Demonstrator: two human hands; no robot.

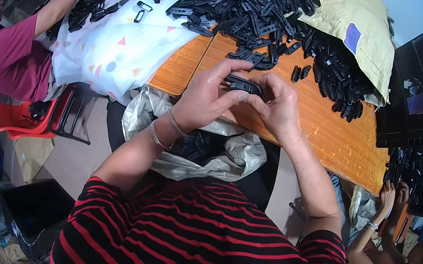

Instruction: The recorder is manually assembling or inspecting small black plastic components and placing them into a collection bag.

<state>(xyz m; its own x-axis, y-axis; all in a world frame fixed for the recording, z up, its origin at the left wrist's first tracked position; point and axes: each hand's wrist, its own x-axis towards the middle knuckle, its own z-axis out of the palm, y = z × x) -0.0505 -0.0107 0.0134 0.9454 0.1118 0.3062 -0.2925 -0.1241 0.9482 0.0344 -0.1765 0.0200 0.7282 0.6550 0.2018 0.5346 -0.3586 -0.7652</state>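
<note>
Between my two hands, above the near edge of the wooden table (313,128), is a small elongated black plastic part (245,85) with rounded ends. My left hand (210,94) pinches its left side between thumb and fingers. From the other side, the thumb and fingers of my right hand (278,103) close on its right end. Both thumb tips meet along its lower edge. Just beyond my hands lies a big heap of similar black parts (243,8). Below them, an open woven sack (177,166) at my lap holds more dark pieces.
A large yellowish paper sack (337,13) lies at the back right, with black parts spilling beside it. A white patterned sheet (108,47) covers the table's left. One person in a maroon shirt (8,61) reaches in at left; another person's hands (394,196) work at right.
</note>
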